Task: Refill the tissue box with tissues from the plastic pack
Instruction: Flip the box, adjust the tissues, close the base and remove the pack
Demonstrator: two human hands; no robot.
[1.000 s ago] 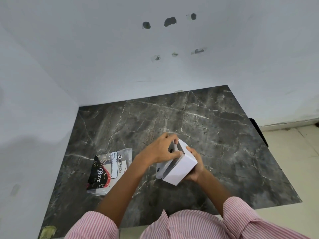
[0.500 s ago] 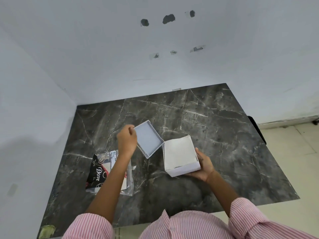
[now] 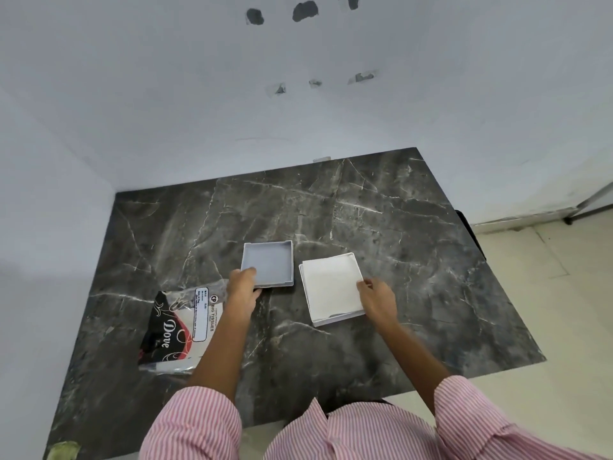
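On dark marble table, tissue box lies open w/ white tissues inside, right hand fingers curled on its edge, empty grey lid beside it pinched by left hand, plastic pack near-left, contents unclear.

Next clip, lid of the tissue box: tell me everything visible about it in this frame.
The lid is a shallow square tray, grey inside with a low pale rim all round, and looks like stiff card or plastic. It lies flat on the dark marble table, inside facing up and empty. It sits apart from the open box, to that box's left, and beyond the tissue pack. The left hand grips its near left corner, fingers over the rim. Nothing else touches it.
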